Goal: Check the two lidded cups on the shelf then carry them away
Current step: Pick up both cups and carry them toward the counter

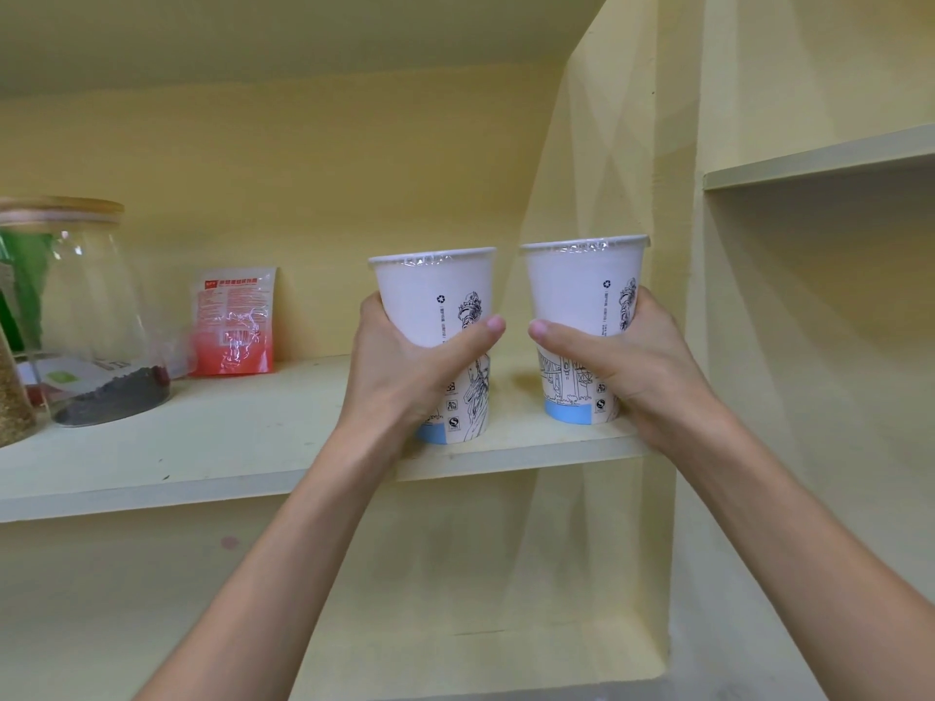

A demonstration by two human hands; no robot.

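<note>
I am looking at the pale yellow shelf (243, 442), where both hands are wrapping the two lidded cups near its right end. The left hand (405, 366) is closing around the left cup (435, 316), which is tilting a little with its base at the front edge; the right hand (627, 361) is gripping the right cup (582, 290), standing upright just beside the side wall. I judge I am at the lift, so I am keeping the squeeze light, since paper walls buckle, and raising both straight up, level, clear of the glass jar (86, 316) and red packet (235, 321). I am watching the film lids (430, 259) for any bulge or leak.
</note>
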